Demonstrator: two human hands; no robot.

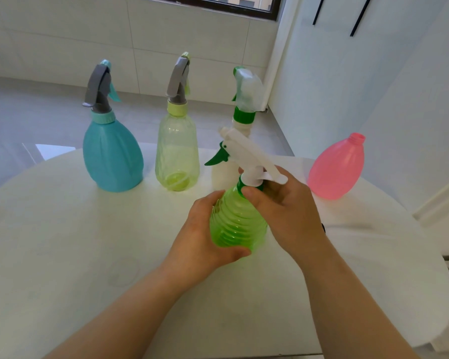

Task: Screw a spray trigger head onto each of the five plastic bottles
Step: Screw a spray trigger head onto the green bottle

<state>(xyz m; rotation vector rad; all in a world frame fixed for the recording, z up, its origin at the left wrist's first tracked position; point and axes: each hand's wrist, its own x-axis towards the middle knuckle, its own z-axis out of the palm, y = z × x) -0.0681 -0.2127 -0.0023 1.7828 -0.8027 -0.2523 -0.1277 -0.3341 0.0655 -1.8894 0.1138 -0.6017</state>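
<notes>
Progress: three bottles along the table back carry heads: teal bottle, yellow-green bottle, white bottle. Fourth, green bottle, is held tilted over the table centre. Left hand grip wraps its body; right hand grip pinches the trigger head collar, likely mid-screw. Pink bottle, far right, bare-necked; no spare head in view.

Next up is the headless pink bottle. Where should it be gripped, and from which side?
Probably round the wide lower body of the pink bottle, with the grip coming from the near left side. It stands upright by the right edge of the table, nothing blocks that side, and its bare threaded neck has to stay free for a head.
</notes>
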